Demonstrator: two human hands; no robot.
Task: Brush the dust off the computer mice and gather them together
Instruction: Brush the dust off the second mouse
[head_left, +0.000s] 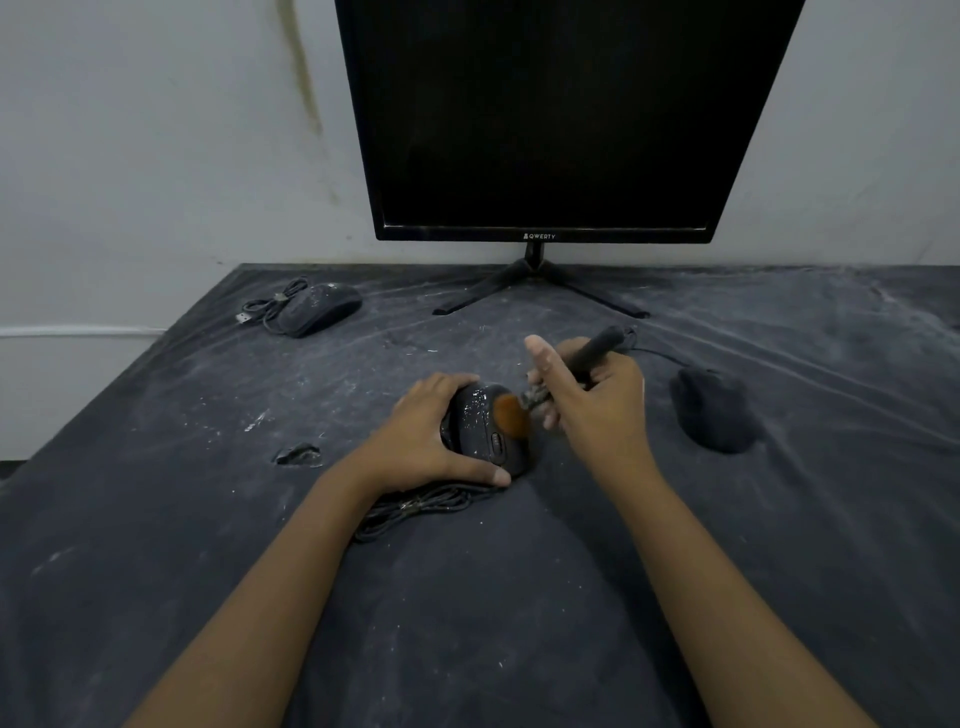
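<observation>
"Mouse under the brush, the black plastic computer mouse speckled with white dust (488, 434): where did it lie, and how would it have handled?"

"It sat near the middle of the dark grey cloth-covered table (182, 545), with its bundled black cable (415, 509) lying toward the near edge. I judged it light, rigid and smooth-shelled, likely to skid on the cloth unless pinned. The flanks looked the best place to hold it, leaving the top free for brushing."

"And the hands?"

"The left hand (428, 434) was curled round its left flank, thumb along the near side, clamping it down. The right hand (595, 402) gripped the black-handled brush with orange-brown bristles (511, 415), one finger raised straight, and the bristles touched the mouse's top."

"The others?"

"A second dusty black mouse with a coiled cable (319, 312) lay toward the far left corner. A third, matt black mouse (714, 413) sat right of centre, well apart from both. Gathering was not yet done."
</observation>
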